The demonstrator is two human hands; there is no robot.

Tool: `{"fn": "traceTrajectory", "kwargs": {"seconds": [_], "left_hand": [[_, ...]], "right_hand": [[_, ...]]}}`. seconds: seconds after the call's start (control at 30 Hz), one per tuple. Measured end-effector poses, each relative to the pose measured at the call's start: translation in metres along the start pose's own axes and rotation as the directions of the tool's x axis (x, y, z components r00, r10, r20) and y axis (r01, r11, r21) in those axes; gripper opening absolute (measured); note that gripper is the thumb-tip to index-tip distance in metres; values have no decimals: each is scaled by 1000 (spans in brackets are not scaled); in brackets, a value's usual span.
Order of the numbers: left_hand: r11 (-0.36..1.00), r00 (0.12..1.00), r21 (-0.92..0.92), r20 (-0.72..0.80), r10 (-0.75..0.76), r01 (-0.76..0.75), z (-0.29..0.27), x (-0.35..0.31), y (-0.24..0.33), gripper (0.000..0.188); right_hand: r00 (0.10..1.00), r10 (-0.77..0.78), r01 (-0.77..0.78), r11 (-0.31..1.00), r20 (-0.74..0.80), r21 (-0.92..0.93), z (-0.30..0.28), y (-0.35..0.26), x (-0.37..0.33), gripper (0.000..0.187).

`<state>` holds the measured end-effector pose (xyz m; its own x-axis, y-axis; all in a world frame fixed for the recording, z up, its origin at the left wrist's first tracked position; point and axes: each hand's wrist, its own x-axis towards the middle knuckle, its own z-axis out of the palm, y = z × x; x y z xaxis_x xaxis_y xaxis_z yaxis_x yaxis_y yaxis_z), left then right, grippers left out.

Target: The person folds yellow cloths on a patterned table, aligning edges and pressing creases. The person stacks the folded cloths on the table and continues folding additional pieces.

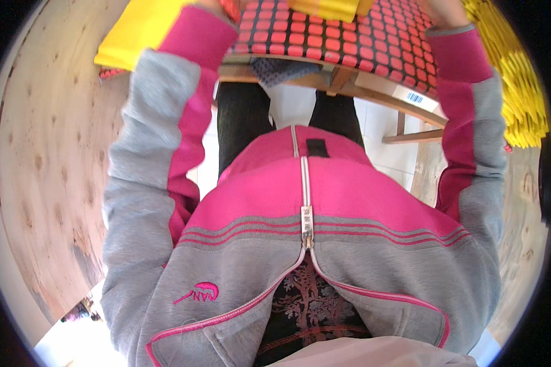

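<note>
Both my hands are cut off by the top edge, and their fingers do not show. Of my left hand (213, 5) only the wrist part is visible, with a red band (230, 8) on it, beside a flat yellow sheet-like piece (139, 33). My right hand (445, 12) shows its wrist and back part over the right side of a red-and-black checked table cover (324, 38). Between the hands, at the far edge, lies a folded yellow piece (326, 8). What either hand holds, if anything, is hidden.
A thick stack of folded yellow pieces (523, 92) stands right of my right sleeve. Wooden panels (49, 159) flank me on both sides. Under the tabletop are a wooden frame (413, 136), a grey-blue cloth (281, 70) and a barcode label (414, 97).
</note>
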<state>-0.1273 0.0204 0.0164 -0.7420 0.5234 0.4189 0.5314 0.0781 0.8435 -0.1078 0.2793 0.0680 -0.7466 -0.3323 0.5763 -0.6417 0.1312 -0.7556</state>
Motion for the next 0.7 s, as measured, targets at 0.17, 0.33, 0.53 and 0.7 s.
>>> {"fn": "traceTrajectory", "kwargs": {"seconds": [0.17, 0.33, 0.53, 0.7], "left_hand": [[928, 990, -345, 17, -143, 140, 18, -7, -24, 42], [946, 986, -285, -25, -167, 153, 17, -8, -9, 35], [927, 946, -247, -86, -311, 282, 22, -14, -12, 42], [754, 861, -452, 68, -503, 476, 19, -17, -22, 43]], "right_hand": [[999, 45, -41, 922, 0, 385, 4, 23, -5, 43], [998, 49, -28, 923, -44, 383, 0, 20, -1, 41], [978, 207, -181, 905, -26, 385, 8, 62, -9, 42], [803, 571, -574, 660, 173, 486, 8, 84, -12, 37]]}}
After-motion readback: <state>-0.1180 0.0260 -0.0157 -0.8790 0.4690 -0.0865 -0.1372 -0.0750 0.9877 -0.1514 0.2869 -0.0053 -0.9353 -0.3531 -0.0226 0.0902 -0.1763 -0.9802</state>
